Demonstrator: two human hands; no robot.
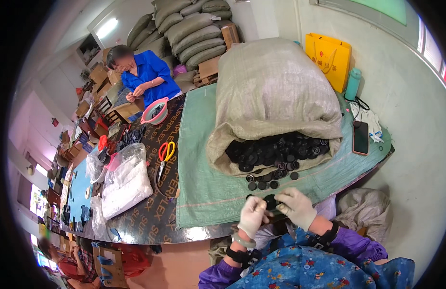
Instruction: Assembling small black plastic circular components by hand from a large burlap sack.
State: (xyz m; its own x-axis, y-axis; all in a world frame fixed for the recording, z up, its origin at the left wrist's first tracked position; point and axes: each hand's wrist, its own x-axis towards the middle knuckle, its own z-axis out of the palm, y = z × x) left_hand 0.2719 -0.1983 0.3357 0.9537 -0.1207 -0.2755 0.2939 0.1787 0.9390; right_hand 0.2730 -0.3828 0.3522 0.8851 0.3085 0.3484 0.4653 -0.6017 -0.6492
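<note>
My left hand [253, 215], in a white glove with bare fingertips, is closed in a pinch at the near edge of the table. Beside it, my right hand [297, 208], gloved the same way, is closed too. Between the two sets of fingertips is a small black round plastic part [270, 201], gripped from both sides. Just beyond my hands, several similar black round parts [262, 185] lie loose on the green woven sheet [199, 192]. They spill from the mouth of a large beige woven sack [276, 86] lying on its side, full of such parts.
Yellow-and-red-handled scissors [165, 156], clear plastic bags [129, 185] and a pink basin [155, 111] lie left. A phone [360, 137], white gloves [370, 120], teal bottle [352, 84] and yellow bag [327, 60] are right. Across the table sits a person in blue [148, 77].
</note>
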